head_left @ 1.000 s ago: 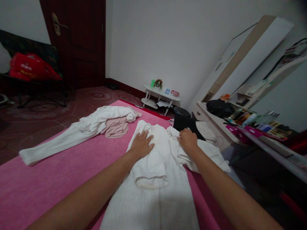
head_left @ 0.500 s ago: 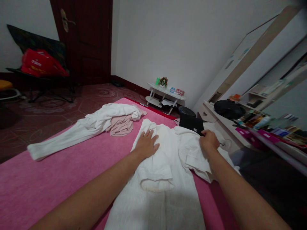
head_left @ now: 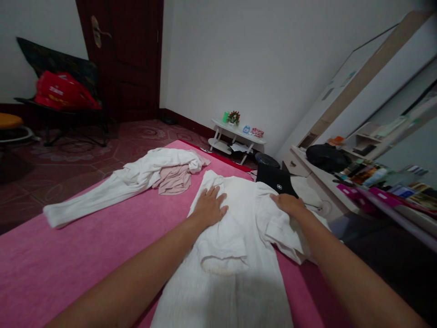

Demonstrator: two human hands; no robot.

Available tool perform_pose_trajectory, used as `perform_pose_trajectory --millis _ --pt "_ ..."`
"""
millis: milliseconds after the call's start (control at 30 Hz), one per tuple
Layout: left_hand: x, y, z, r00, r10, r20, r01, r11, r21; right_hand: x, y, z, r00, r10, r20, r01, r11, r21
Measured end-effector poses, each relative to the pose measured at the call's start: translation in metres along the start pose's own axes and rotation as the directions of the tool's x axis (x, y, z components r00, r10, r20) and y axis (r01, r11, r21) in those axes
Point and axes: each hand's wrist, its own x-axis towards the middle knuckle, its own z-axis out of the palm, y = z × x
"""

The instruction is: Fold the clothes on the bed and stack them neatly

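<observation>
A white short-sleeved shirt (head_left: 235, 255) is spread lengthwise on the pink bed cover (head_left: 112, 250), its left sleeve folded in over the body. My left hand (head_left: 209, 208) rests flat on the folded part near the shoulder, fingers spread. On the other side, my right hand (head_left: 289, 204) is closed at the shoulder of the bunched right sleeve; its fingertips are partly hidden. Just beyond that hand lies a black cloth item (head_left: 275, 177) with a small white logo.
A long white garment (head_left: 136, 171) and a pinkish one (head_left: 174, 180) lie at the left. Past the bed stands a small white table (head_left: 235, 132). A cluttered dresser (head_left: 300, 164) flanks the right side. A red bag (head_left: 64, 91) sits on a folding chair.
My right hand has moved left from the outer edge of the sleeve to the shirt's shoulder. My left hand has stayed in place on the cloth.
</observation>
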Motion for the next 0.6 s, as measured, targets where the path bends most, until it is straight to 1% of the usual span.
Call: perform_pose_trajectory --millis 33,67,100,133,167,233,267,300,333,367,400,467,533,600 --pt "0.0 0.0 0.0 1.0 0.001 0.001 -0.001 1.0 0.005 -0.002 0.004 -0.002 1.0 0.019 -0.001 -0.019 1.0 0.007" --pt "0.0 0.0 0.001 1.0 0.002 0.001 -0.002 1.0 0.011 -0.006 0.008 -0.004 0.999 0.028 -0.027 -0.027 0.999 0.028" --pt "0.0 -0.001 0.002 1.0 0.004 0.003 -0.004 1.0 0.016 -0.012 0.01 -0.006 0.996 0.033 -0.083 -0.027 0.997 0.066" --pt "0.0 -0.001 0.002 1.0 0.005 0.004 -0.005 1.0 0.02 -0.021 0.013 -0.009 0.986 0.034 -0.165 -0.015 0.993 0.119" --pt "0.001 -0.001 0.003 1.0 0.006 0.004 -0.006 1.0 0.02 -0.031 0.015 -0.011 0.965 0.033 -0.262 0.015 0.984 0.18" --pt "0.001 -0.001 0.004 1.0 0.006 0.005 -0.006 1.0 0.019 -0.055 0.02 -0.015 0.896 0.028 -0.443 0.107 0.955 0.276" --pt "0.001 -0.001 0.004 1.0 0.005 0.005 -0.005 1.0 0.019 -0.069 0.024 -0.016 0.868 0.024 -0.497 0.145 0.943 0.298" --pt "0.001 -0.001 0.004 1.0 0.005 0.005 -0.005 1.0 0.018 -0.083 0.027 -0.016 0.849 0.025 -0.528 0.165 0.936 0.31" --pt "0.0 -0.001 0.004 1.0 0.005 0.004 -0.005 1.0 0.017 -0.096 0.031 -0.015 0.843 0.036 -0.537 0.162 0.935 0.317" --pt "0.0 -0.001 0.004 1.0 0.005 0.003 -0.005 1.0 0.016 -0.108 0.035 -0.014 0.85 0.059 -0.523 0.133 0.938 0.321" --pt "0.0 0.0 0.003 1.0 0.005 0.003 -0.006 1.0 0.016 -0.118 0.039 -0.012 0.868 0.087 -0.488 0.088 0.942 0.323" --pt "0.0 0.0 0.002 1.0 0.006 0.006 -0.006 1.0 0.019 -0.134 0.047 -0.006 0.914 0.141 -0.38 -0.019 0.951 0.307" --pt "-0.001 0.001 0.0 1.0 0.007 0.009 -0.007 1.0 0.024 -0.142 0.054 0.003 0.948 0.186 -0.259 -0.113 0.955 0.273" --pt "-0.001 0.001 -0.001 1.0 0.007 0.008 -0.007 1.0 0.025 -0.144 0.058 0.012 0.952 0.235 -0.198 -0.18 0.949 0.26"
